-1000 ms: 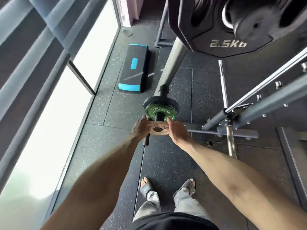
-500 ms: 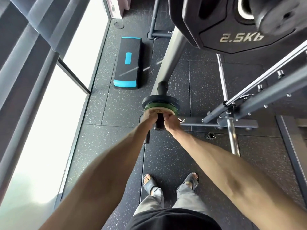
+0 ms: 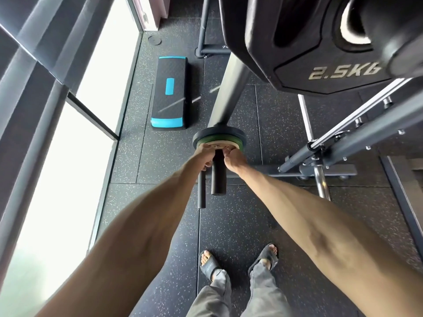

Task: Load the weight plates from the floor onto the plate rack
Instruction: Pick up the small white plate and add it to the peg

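- The small tan plate (image 3: 216,146) sits on the black peg (image 3: 219,175) of the plate rack (image 3: 230,97), its flat face turned toward the person and its rim seen nearly edge-on.
- The peg's long axis runs from the rack's grey upright toward the person; its free round end points at the camera and stands clear of the stacked plates.
- Three plates are stacked on this peg: a black plate (image 3: 219,133) at the back, a green plate (image 3: 238,143) in the middle and the tan plate in front, face against face.
- The left hand (image 3: 204,157) is curled in a closed grip on the tan plate's left rim; the right hand (image 3: 234,159) grips its right rim. The peg passes between the two hands.
- A second, thinner black peg (image 3: 201,193) lies just beside and left of the first, parallel to it.
- A large black plate marked "2.5KG" (image 3: 332,72) hangs higher on the rack; it is angular-edged and matte, with raised pale lettering.
- The floor (image 3: 240,225) is dark speckled rubber laid in tiles.
- One black aerobic step (image 3: 170,92) with blue trim lies on the floor beyond the rack.
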Tool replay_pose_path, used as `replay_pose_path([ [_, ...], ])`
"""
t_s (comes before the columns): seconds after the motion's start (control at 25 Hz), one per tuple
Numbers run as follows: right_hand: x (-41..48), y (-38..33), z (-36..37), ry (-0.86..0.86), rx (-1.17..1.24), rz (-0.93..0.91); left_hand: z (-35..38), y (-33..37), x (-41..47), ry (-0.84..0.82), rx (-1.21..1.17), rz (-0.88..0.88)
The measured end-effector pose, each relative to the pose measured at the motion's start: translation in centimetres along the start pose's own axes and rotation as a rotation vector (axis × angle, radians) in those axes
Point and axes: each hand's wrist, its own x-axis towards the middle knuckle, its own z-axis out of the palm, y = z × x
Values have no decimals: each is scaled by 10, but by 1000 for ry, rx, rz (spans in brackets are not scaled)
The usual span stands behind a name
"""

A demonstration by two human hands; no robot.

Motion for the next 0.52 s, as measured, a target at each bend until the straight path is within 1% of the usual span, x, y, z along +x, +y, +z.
replay_pose_path([
  [0.16,18,-15,-4,7,-122,32,-9,15,13,19,6,22],
  [0.28,25,-13,-1,35,-149,28,-7,13,20,20,59,54],
  [0.4,19,-12,-5,-27,-235,21,-12,11,14,3,128,101],
  [0.44,17,-11,-7,-40,-265,6,-15,11,12,11,169,126],
  [0.52,12,-10,-9,-36,-330,-22,-27,8,5,84,258,201],
])
